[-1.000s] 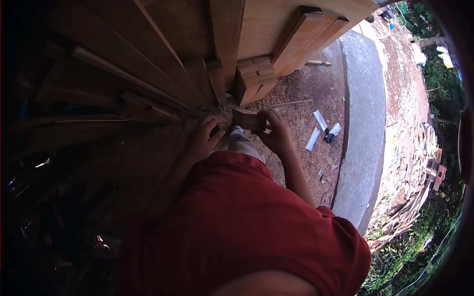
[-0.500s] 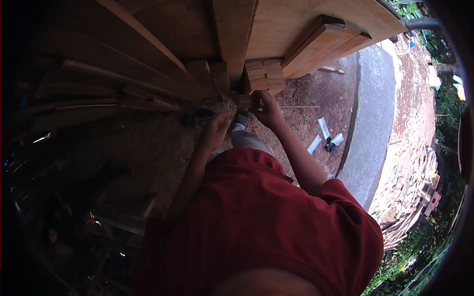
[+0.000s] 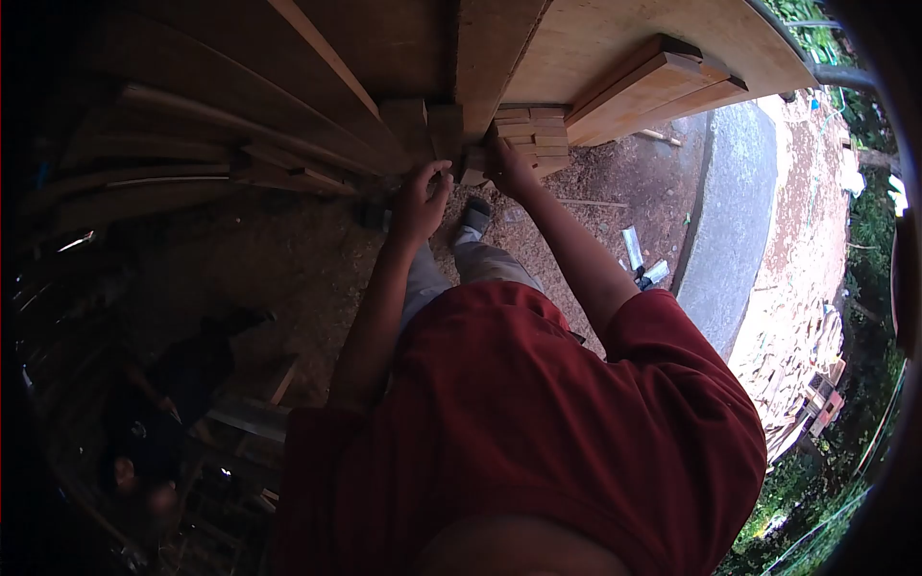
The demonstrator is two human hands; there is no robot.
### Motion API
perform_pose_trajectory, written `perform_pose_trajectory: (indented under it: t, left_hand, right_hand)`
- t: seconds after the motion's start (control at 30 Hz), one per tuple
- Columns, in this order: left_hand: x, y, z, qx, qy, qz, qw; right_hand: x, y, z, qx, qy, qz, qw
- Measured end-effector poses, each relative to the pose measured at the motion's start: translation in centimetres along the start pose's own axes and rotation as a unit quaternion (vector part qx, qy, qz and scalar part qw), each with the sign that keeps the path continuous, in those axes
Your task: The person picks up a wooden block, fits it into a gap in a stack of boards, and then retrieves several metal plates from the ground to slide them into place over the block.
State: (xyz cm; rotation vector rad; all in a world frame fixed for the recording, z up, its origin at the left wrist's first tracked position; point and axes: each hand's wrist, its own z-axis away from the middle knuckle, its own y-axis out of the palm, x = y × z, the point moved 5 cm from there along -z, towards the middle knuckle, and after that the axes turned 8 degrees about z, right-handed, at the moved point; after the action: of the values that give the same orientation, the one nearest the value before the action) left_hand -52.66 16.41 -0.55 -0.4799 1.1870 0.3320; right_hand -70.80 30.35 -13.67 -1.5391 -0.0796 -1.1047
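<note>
My right hand [image 3: 511, 171] is closed on a small wood block [image 3: 473, 165], beside the left side of a stack of cut wood blocks [image 3: 538, 134]. Its fingertips are partly hidden against the dark wood. To the left, my left hand [image 3: 419, 204] is raised with thumb and fingers apart and nothing visible between them. Upright wood pieces [image 3: 405, 119] stand just beyond that hand.
Thick boards [image 3: 639, 86] lie right of the stack on a wooden surface [image 3: 595, 43]. Long planks [image 3: 221, 120] extend left. Silvery packets [image 3: 634, 248] lie on the ground near a concrete strip [image 3: 725, 211]. Another person [image 3: 168, 403] is at lower left.
My right hand has moved forward with the wood block, up to the stack's left side. My left hand has risen forward too, and the view has shifted slightly.
</note>
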Motion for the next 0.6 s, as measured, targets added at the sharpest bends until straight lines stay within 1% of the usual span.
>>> perform_pose_trajectory:
  t: [0.03, 0.07, 0.1, 0.17, 0.23, 0.27, 0.33, 0.4, 0.47, 0.5, 0.57, 0.6]
  left_hand:
    - [0.4, 0.1, -0.3, -0.003, 0.012, -0.016, 1.000]
    - [0.7, 0.2, -0.5, -0.007, 0.026, -0.032, 0.999]
    - [1.1, 0.3, -0.5, -0.006, 0.028, -0.031, 0.999]
    - [1.1, 0.1, -0.5, -0.032, 0.081, -0.058, 0.995]
    - [1.7, -0.3, -0.5, -0.035, 0.074, -0.038, 0.996]
    - [2.1, -0.6, -0.5, -0.037, 0.066, -0.019, 0.997]
    - [3.4, -1.1, -0.7, -0.033, 0.051, -0.024, 0.998]
    - [4.7, -1.3, -1.1, -0.030, 0.042, -0.029, 0.998]
    - [4.6, -1.2, -1.3, -0.039, 0.070, -0.076, 0.994]
    - [4.3, -1.0, -1.6, -0.034, 0.071, -0.077, 0.994]
    - [3.1, -0.3, -2.5, -0.020, 0.113, -0.146, 0.983]
    - [2.7, 0.0, -3.2, -0.016, 0.115, -0.147, 0.982]
  right_hand:
    - [0.0, 0.3, -0.6, 0.015, -0.006, 0.053, 0.998]
    - [-0.2, 0.5, -1.1, 0.015, -0.005, 0.055, 0.998]
    - [-0.4, 0.7, -1.6, 0.012, -0.005, 0.045, 0.999]
    - [-0.1, 0.1, -2.9, 0.005, -0.008, 0.037, 0.999]
    - [1.0, -0.9, -2.9, -0.031, -0.059, -0.017, 0.998]
    - [1.5, -1.3, -3.0, -0.029, -0.056, -0.018, 0.998]
    - [2.0, -1.8, -3.2, -0.009, -0.022, -0.066, 0.998]
    - [1.7, -2.2, -3.3, -0.025, -0.017, -0.075, 0.997]
    - [1.5, -3.1, -3.8, -0.043, -0.014, -0.082, 0.996]
    - [1.5, -3.5, -4.4, -0.040, -0.014, -0.088, 0.995]
    - [0.9, -3.6, -5.7, -0.040, -0.010, -0.094, 0.995]
    - [0.1, -3.2, -6.8, -0.031, -0.011, -0.069, 0.997]
